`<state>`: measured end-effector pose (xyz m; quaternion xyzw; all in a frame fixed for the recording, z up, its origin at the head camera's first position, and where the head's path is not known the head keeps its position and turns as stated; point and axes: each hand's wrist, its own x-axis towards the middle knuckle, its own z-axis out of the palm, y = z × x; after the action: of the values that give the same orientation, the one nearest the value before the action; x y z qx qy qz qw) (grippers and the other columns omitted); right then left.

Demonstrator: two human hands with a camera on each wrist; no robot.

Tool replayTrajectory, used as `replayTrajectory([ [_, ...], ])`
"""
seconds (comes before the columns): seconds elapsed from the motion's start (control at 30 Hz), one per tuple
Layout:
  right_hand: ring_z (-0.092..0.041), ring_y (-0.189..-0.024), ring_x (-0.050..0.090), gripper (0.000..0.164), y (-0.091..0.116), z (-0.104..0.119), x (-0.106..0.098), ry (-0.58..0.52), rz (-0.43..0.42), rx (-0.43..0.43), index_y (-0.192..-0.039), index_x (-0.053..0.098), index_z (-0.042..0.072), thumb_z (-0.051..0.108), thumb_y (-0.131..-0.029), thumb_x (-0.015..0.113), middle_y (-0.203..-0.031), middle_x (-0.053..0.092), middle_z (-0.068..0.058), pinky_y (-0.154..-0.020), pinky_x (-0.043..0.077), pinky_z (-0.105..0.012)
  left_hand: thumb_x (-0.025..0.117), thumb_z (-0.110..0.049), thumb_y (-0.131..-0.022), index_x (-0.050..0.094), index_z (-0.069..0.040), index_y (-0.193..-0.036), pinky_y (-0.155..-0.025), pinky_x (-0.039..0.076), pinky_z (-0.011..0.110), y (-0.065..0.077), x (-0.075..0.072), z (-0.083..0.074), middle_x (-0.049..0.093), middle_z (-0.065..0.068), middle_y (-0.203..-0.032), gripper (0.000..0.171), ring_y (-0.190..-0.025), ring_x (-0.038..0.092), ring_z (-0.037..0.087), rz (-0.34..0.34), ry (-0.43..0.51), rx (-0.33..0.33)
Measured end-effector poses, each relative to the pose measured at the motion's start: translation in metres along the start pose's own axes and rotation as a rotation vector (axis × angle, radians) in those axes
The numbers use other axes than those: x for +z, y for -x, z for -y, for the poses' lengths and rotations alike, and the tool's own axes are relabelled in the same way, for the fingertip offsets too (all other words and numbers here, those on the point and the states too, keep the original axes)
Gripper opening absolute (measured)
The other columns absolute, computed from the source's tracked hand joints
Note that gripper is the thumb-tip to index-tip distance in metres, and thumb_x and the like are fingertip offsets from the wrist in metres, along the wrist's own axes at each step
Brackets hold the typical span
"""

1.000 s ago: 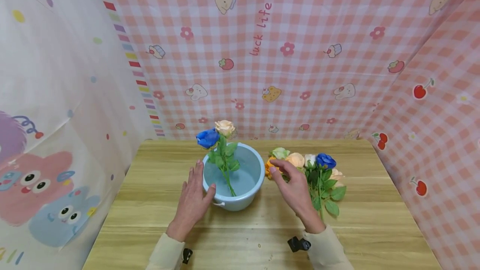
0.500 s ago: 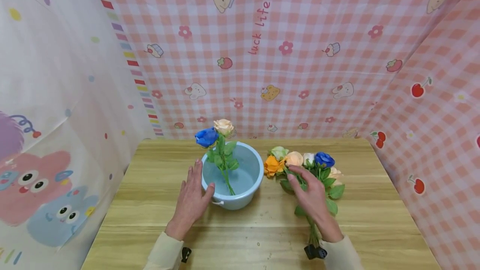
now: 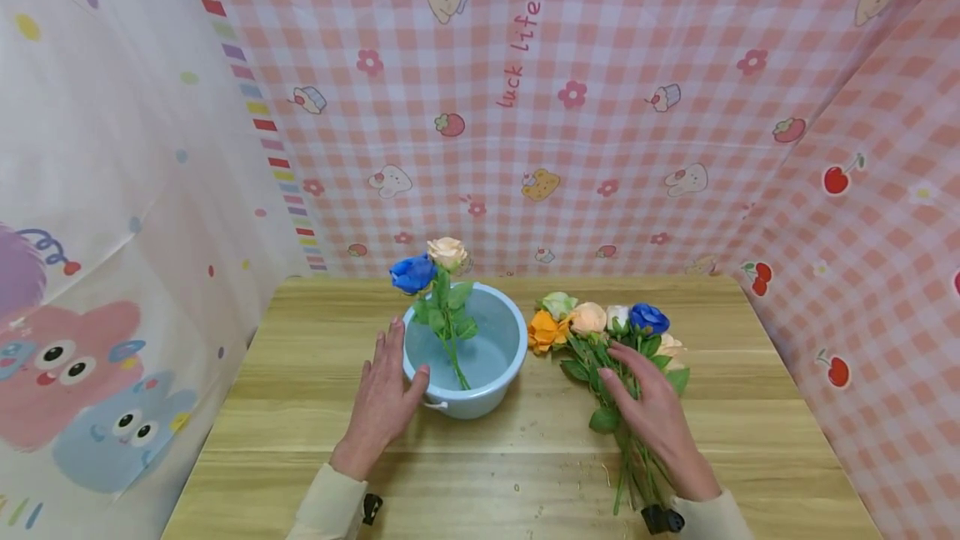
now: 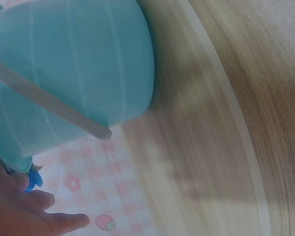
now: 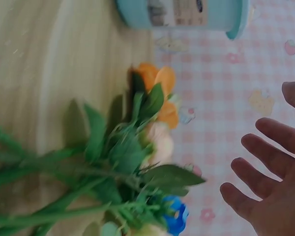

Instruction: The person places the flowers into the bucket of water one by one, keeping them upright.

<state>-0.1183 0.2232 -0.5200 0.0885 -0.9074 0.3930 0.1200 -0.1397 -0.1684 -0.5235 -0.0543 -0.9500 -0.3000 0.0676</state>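
Observation:
A light blue bucket (image 3: 491, 401) stands on the table, with a blue rose (image 3: 413, 273) and a cream rose (image 3: 447, 252) leaning inside it, heads above the rim. My left hand (image 3: 386, 394) rests at the bucket's left rim, fingers straight. To the right lies a bunch of roses: an orange one (image 3: 547, 331), a peach one (image 3: 588, 318), a white one (image 3: 618, 319) and another blue one (image 3: 649, 318) among them, their green stems toward me. Over these stems hovers my right hand (image 3: 656, 407), fingers spread and holding nothing; the right wrist view shows the hand apart from the leaves (image 5: 172, 178).
The wooden table (image 3: 300, 407) carries small water drops in front of the bucket. A pink checked cloth (image 3: 570, 140) hangs behind and along the right side, a white printed cloth (image 3: 142, 190) on the left. The bucket's handle (image 4: 49, 101) hangs down its side.
My right hand has moved right and toward me, from beside the bucket to over the stems, uncovering the orange and peach roses. My left hand stays at the bucket.

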Motion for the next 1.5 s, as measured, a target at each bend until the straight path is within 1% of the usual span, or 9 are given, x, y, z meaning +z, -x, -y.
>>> replayTrajectory([
  [0.27,-0.051,-0.139,0.042,0.050,0.012,-0.018,-0.004,0.077,0.020,0.021,-0.142,0.058,-0.001,0.033,-0.105,0.060,-0.153,0.049,-0.024,-0.108,0.031,-0.075,0.050,-0.043,-0.105,0.009,-0.006,-0.167,-0.117,0.020,0.072,0.000,-0.001,0.000,0.012,0.013,-0.173,0.082,-0.157,0.014,0.041,0.034,0.000,-0.021],
  [0.5,-0.052,-0.140,0.040,0.053,0.022,-0.032,-0.007,0.104,0.055,0.068,-0.144,0.056,0.000,0.035,-0.106,0.058,-0.154,0.046,-0.026,-0.109,0.029,-0.075,0.050,-0.043,-0.105,0.009,-0.006,-0.167,-0.116,0.020,0.073,-0.001,-0.001,0.001,0.012,0.013,-0.173,0.082,-0.157,0.014,0.041,0.036,0.000,-0.017],
  [0.63,-0.052,-0.140,0.040,0.053,0.026,-0.039,-0.009,0.113,0.063,0.091,-0.145,0.056,-0.001,0.036,-0.106,0.058,-0.153,0.047,-0.026,-0.108,0.031,-0.074,0.050,-0.043,-0.105,0.009,-0.006,-0.167,-0.117,0.020,0.073,-0.001,-0.001,0.001,0.011,0.012,-0.173,0.083,-0.157,0.013,0.041,0.038,-0.003,-0.019],
  [0.8,-0.052,-0.135,0.046,0.051,0.031,-0.047,-0.009,0.129,0.058,0.089,-0.143,0.057,0.000,0.035,-0.105,0.060,-0.147,0.053,-0.028,-0.107,0.035,-0.073,0.050,-0.042,-0.105,0.010,-0.006,-0.167,-0.117,0.020,0.073,-0.001,-0.002,0.001,0.011,0.012,-0.173,0.083,-0.157,0.012,0.041,0.042,-0.005,-0.018],
  [1.0,-0.054,-0.128,0.052,0.054,0.036,-0.055,-0.008,0.133,0.080,0.134,-0.144,0.055,-0.003,0.034,-0.105,0.060,-0.141,0.055,-0.032,-0.102,0.041,-0.071,0.051,-0.042,-0.105,0.010,-0.005,-0.167,-0.117,0.020,0.072,-0.001,-0.001,0.001,0.012,0.013,-0.173,0.082,-0.157,0.012,0.041,0.045,-0.001,-0.019],
  [1.13,-0.050,-0.119,0.060,0.053,0.038,-0.059,-0.006,0.118,0.070,0.157,-0.142,0.056,-0.005,0.033,-0.105,0.062,-0.135,0.060,-0.030,-0.098,0.048,-0.067,0.051,-0.043,-0.105,0.010,-0.006,-0.167,-0.118,0.019,0.072,-0.001,-0.001,0.002,0.011,0.012,-0.173,0.083,-0.157,0.012,0.041,0.049,-0.003,-0.025],
  [1.3,-0.041,-0.109,0.068,0.050,0.040,-0.064,-0.001,0.067,0.059,0.200,-0.140,0.057,-0.006,0.029,-0.105,0.063,-0.128,0.065,-0.027,-0.093,0.056,-0.057,0.052,-0.042,-0.105,0.010,-0.007,-0.167,-0.117,0.019,0.072,-0.001,-0.001,0.002,0.011,0.012,-0.173,0.083,-0.157,0.012,0.041,0.046,-0.004,-0.025],
  [1.4,-0.038,-0.107,0.069,0.048,0.041,-0.067,0.001,0.056,0.056,0.231,-0.140,0.058,-0.006,0.027,-0.105,0.062,-0.125,0.067,-0.025,-0.092,0.057,-0.053,0.054,-0.039,-0.105,0.011,-0.006,-0.167,-0.117,0.020,0.073,-0.001,-0.001,0.002,0.012,0.013,-0.173,0.082,-0.157,0.013,0.042,0.038,-0.003,-0.018],
  [1.5,-0.037,-0.107,0.070,0.046,0.041,-0.069,0.003,0.056,0.052,0.266,-0.139,0.059,-0.005,0.027,-0.105,0.062,-0.123,0.069,-0.024,-0.092,0.057,-0.053,0.055,-0.039,-0.105,0.012,-0.005,-0.166,-0.116,0.021,0.073,-0.001,-0.001,0.002,0.013,0.013,-0.173,0.082,-0.156,0.014,0.042,0.034,-0.002,-0.015],
])
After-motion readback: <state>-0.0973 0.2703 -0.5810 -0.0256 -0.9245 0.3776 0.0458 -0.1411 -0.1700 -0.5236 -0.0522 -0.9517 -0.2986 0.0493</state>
